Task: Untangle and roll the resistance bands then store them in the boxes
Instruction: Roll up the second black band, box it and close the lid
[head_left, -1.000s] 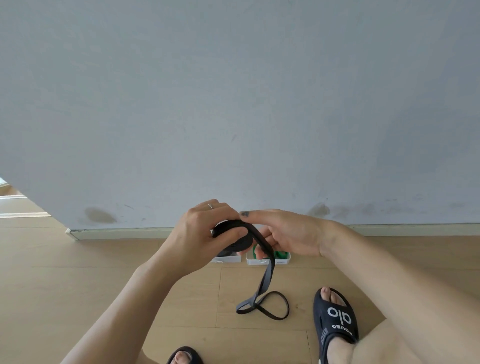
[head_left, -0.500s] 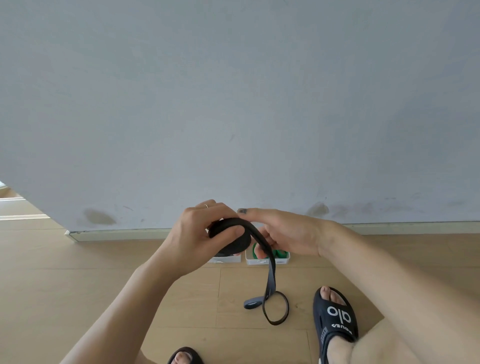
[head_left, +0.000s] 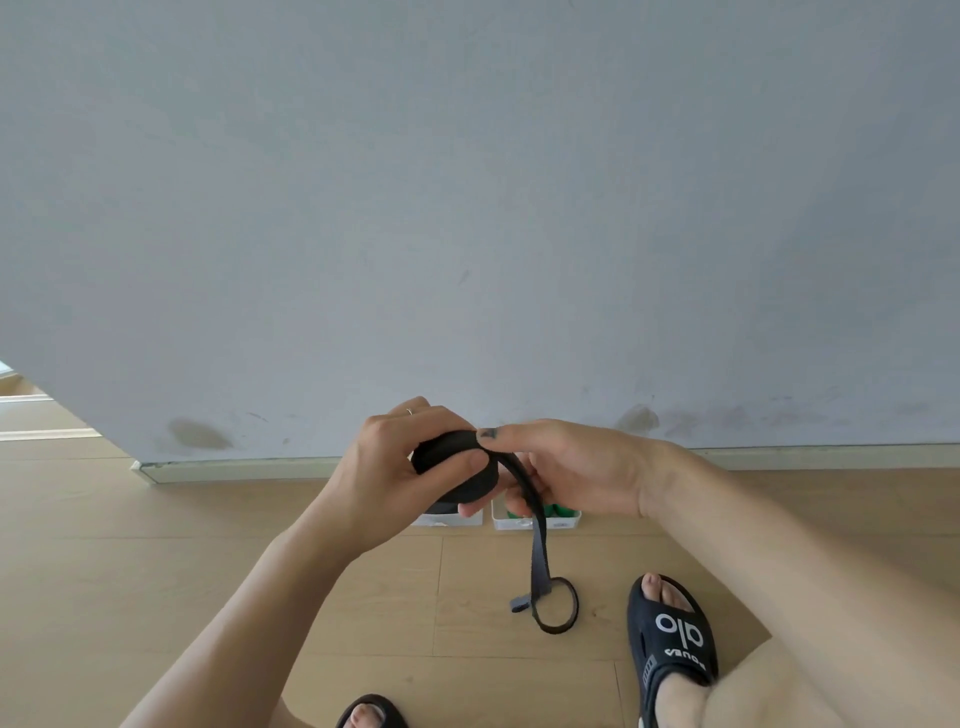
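Black, part-rolled resistance band (head_left: 460, 475) sits in mid-air between both hands, in front of the grey wall (head_left: 467, 208); the left hand (head_left: 395, 478) grips the coiled roll, thumb pressed across its face and fingers wrapped over the top; the right hand (head_left: 561, 475) pinches the strap where it leaves the roll, forefinger laid along its top edge; the two hands nearly touch. The loose tail (head_left: 540, 561) hangs straight down and ends in a small loop lying on the wood floor (head_left: 156, 571), just beside the right black sandal (head_left: 672, 644). Behind the hands, against the skirting, stand two white boxes; the left box (head_left: 449, 519) is mostly hidden by the roll; the right box (head_left: 535, 521) shows something green inside and is crossed by the hanging tail. A second sandal toe (head_left: 371, 713) shows at the bottom edge.
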